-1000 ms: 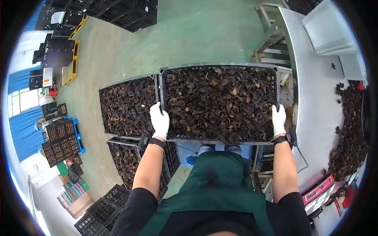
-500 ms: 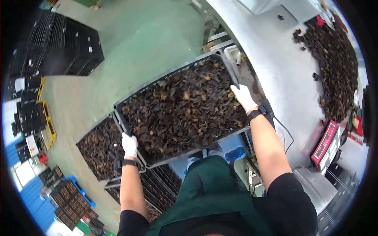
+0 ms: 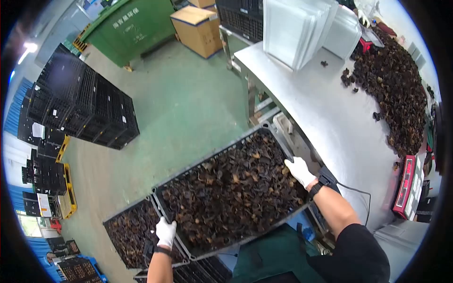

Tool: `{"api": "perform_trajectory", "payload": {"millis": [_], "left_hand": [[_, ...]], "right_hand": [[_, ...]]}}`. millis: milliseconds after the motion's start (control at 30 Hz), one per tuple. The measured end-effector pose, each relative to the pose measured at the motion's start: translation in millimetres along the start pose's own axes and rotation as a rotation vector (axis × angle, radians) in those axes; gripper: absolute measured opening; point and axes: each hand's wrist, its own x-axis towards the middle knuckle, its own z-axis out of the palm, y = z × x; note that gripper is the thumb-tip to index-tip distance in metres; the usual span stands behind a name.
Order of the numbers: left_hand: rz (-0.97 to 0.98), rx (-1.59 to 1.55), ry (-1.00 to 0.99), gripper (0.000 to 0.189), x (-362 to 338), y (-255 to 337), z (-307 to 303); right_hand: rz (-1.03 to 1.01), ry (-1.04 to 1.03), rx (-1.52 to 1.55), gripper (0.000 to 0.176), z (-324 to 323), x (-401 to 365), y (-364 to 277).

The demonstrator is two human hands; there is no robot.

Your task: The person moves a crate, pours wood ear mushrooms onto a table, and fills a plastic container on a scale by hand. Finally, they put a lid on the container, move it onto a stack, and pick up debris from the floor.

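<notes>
A large black crate (image 3: 212,162) full of dark, curled pieces like dried mushrooms (image 3: 233,188) is tilted in front of me. My left hand (image 3: 165,232), in a white glove, grips the crate's left rim. Gloved in white too, my right hand (image 3: 300,172) has its fingers closed over the right rim, beside the metal table. A second crate (image 3: 127,207) of the same dark pieces stands at the left, partly under the first one's edge.
A curved metal table (image 3: 321,106) bears a dark heap (image 3: 394,89), clear bins (image 3: 295,33) and a red scale (image 3: 404,188). Stacked black crates (image 3: 89,101) stand left. Behind are a green bin (image 3: 134,28) and a carton (image 3: 198,30). A co-worker's gloved hand (image 3: 363,18) is beyond the table.
The view has tipped up, so the crate and both hands sit lower in the picture. The green bin and the carton have come into view. Both hands still hold the crate.
</notes>
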Motion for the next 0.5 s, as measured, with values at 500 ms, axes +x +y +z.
{"api": "perform_trajectory", "payload": {"millis": [500], "left_hand": [[0.021, -0.518, -0.292, 0.029, -10, -40, -7]], "right_hand": [[0.172, -0.088, 0.179, 0.025, -66, -91, -67]]}}
